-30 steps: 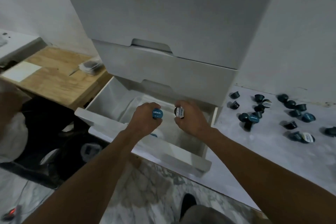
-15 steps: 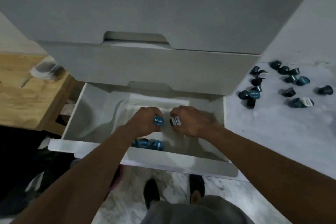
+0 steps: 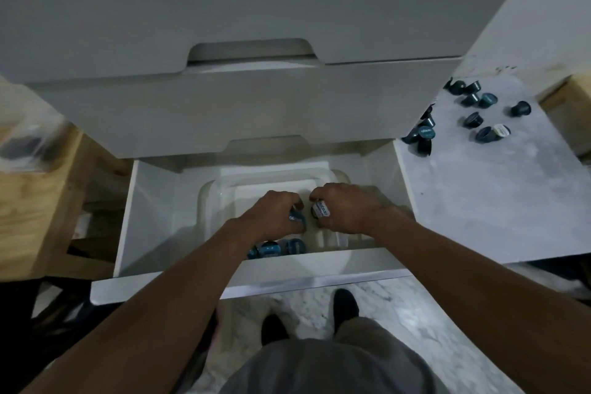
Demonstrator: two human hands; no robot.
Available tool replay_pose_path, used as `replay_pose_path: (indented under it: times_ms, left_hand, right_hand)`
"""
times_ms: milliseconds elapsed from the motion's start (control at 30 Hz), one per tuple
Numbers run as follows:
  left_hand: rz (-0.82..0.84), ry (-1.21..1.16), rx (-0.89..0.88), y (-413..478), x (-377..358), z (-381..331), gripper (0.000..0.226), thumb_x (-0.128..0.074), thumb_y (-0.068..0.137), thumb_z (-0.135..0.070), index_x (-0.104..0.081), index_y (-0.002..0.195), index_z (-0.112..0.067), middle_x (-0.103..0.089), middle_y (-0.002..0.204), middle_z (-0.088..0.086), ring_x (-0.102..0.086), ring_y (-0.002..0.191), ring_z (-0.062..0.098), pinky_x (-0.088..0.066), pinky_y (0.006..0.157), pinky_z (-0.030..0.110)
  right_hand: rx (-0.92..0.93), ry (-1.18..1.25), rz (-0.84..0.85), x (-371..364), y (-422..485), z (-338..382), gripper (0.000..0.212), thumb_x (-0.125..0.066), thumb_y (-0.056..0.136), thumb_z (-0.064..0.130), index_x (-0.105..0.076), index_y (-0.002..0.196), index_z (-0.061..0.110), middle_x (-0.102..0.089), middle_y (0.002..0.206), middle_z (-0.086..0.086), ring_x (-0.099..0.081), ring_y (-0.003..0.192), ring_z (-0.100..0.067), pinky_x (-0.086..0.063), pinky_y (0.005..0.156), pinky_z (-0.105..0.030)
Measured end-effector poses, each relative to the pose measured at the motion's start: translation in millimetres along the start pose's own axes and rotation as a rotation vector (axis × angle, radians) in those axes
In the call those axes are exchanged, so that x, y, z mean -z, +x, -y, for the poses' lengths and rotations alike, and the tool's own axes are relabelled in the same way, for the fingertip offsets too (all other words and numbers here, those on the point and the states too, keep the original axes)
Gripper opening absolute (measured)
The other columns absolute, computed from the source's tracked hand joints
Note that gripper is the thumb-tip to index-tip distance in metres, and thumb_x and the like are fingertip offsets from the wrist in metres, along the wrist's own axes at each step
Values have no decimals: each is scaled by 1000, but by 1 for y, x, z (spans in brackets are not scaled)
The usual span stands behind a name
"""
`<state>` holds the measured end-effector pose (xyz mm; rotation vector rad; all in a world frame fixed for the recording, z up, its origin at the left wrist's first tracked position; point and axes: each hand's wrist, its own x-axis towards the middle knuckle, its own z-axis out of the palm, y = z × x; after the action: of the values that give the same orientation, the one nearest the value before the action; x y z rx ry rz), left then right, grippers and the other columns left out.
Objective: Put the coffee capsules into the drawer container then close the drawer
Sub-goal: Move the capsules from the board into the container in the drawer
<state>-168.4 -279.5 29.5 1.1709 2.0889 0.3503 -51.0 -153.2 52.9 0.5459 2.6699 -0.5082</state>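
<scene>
So each hand has one coffee capsule right now. The left hand (image 3: 271, 214) grips a blue-topped capsule (image 3: 295, 217), fingers (image 3: 292, 201) curled round it. The right hand (image 3: 351, 208) pinches a white-labelled capsule (image 3: 320, 209), its fingers (image 3: 319, 195) clamped on it too. The two capsules are nearly touching, lids facing each other, and both hands are down inside the clear plastic container (image 3: 204, 201) that sits in the open bottom drawer (image 3: 153, 201). Can't tell if either capsule touches the container floor.

A few more blue capsules (image 3: 275, 249) lie in the near end of the container, just behind the drawer front (image 3: 319, 281) and partly hidden under the left forearm.

The drawers above (image 3: 224, 105) are pushed in. Off to the right, a bunch of loose capsules (image 3: 479, 112) is scattered on a grey table (image 3: 495, 201), well apart from the drawer, some tipped on their sides. On the left there's a wooden block (image 3: 38, 201) with something blurry and plastic-wrapped (image 3: 28, 141) on top. Below, dark shoes (image 3: 345, 304) stand on a marble floor (image 3: 399, 313).
</scene>
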Motion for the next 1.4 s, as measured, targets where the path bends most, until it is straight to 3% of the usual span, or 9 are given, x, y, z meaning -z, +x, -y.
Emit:
replay_pose_path:
  times_ms: [233,600,867,1133,1400]
  left_hand:
    - [18,43,49,7,5,-2,31,-67,84,-19,-65,114,-13,-63,114,7,-59,99,20,-48,84,26]
    - [97,25,64,9,-7,-16,27,-69,81,-18,-68,108,-15,-66,109,4,-56,85,15,-44,72,22]
    - [140,27,84,7,-8,-18,28,-68,83,-20,-68,110,-15,-66,110,5,-59,87,17,-50,78,26]
    - [210,90,93,6,-7,-25,25,-66,84,-16,-65,108,-12,-65,105,8,-57,84,18,-45,72,26]
    - [274,120,85,4,-8,-28,25,-65,84,-11,-66,109,-11,-66,103,8,-57,81,19,-44,70,26]
  right_hand:
    - [-39,24,55,4,3,-4,36,-53,92,37,-54,127,31,-58,129,-5,-55,113,-26,-37,79,-28]
    - [6,1,129,13,-7,-8,35,-51,94,32,-54,129,30,-57,129,-5,-56,111,-24,-33,73,-26]
    - [42,17,198,8,-8,-9,31,-56,92,25,-61,123,24,-63,117,-7,-60,101,-25,-40,71,-28]
    - [62,23,250,-3,-1,-13,24,-66,83,23,-68,107,21,-68,103,-6,-62,92,-23,-51,79,-33]
    - [73,37,318,-12,0,-15,25,-68,83,26,-68,108,18,-69,105,-7,-63,92,-24,-54,84,-36]
